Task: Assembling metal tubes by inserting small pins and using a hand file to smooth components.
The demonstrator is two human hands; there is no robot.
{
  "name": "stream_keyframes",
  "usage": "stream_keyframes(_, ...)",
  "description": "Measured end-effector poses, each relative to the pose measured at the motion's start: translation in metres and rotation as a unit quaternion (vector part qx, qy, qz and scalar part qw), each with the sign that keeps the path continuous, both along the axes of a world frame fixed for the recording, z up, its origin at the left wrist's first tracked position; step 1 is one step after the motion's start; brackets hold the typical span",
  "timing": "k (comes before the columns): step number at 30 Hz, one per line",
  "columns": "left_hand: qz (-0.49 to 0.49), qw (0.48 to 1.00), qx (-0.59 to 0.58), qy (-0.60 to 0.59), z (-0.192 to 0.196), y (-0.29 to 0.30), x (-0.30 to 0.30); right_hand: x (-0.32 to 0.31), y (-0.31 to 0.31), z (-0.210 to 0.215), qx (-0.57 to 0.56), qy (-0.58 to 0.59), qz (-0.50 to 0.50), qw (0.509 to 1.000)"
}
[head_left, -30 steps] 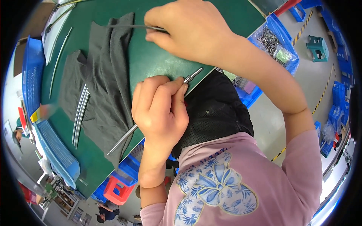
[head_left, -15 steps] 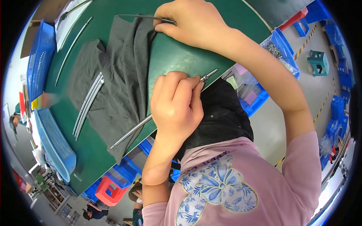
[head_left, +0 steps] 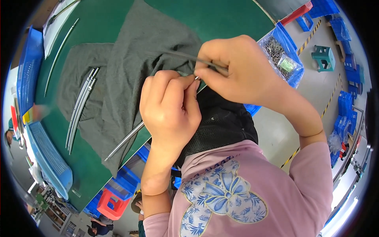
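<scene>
The left hand [head_left: 167, 110] has its fingers curled together and clamped on a slim, silver metal rod [head_left: 125, 140], which slants over the near part of a dark grey, rumpled cloth [head_left: 130, 51]. One end of the rod points near and left; its other end just shows at the thumb and forefinger.

The right hand [head_left: 241, 67], on the far right side of the left one, pinches a thin, dark, straight strip [head_left: 173, 54] (blurred, so its kind is hard to tell) that reaches left above the cloth. Its fingertips are beside the rod's small bright tip; whether they touch it, I cannot tell.

A small bundle of silver metal rods [head_left: 81, 110] lies across the cloth's left part, on a green tabletop [head_left: 225, 17]. Farther left are a long, thin, pale rod [head_left: 59, 57] and two blue, perforated plastic baskets [head_left: 51, 158].
</scene>
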State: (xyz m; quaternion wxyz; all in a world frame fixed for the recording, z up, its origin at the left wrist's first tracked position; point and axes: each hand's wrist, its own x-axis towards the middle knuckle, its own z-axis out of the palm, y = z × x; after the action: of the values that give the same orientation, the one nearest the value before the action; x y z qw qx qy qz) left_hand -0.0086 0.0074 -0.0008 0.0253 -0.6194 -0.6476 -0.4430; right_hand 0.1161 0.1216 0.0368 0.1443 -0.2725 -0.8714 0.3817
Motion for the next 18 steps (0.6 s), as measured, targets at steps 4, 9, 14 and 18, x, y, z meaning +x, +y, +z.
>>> stream_keyframes(4, 0.001, 1.0, 0.01, -0.003, 0.0, -0.001, -0.001, 0.001, 0.007, -0.006, 0.115, -0.015, -0.09, 0.989)
stream_keyframes(9, -0.006, 1.0, 0.006, -0.006, 0.0, -0.001, -0.001, 0.002, 0.0, -0.008, 0.076, 0.021, -0.088, 0.993)
stream_keyframes(14, 0.004, 1.0, -0.013, -0.001, 0.002, -0.002, -0.003, -0.01, 0.019, 0.01, 0.156, -0.037, -0.148, 0.976)
stream_keyframes(18, 0.011, 1.0, -0.019, 0.001, 0.001, -0.003, -0.001, 0.007, 0.013, -0.002, 0.11, 0.055, -0.155, 0.98)
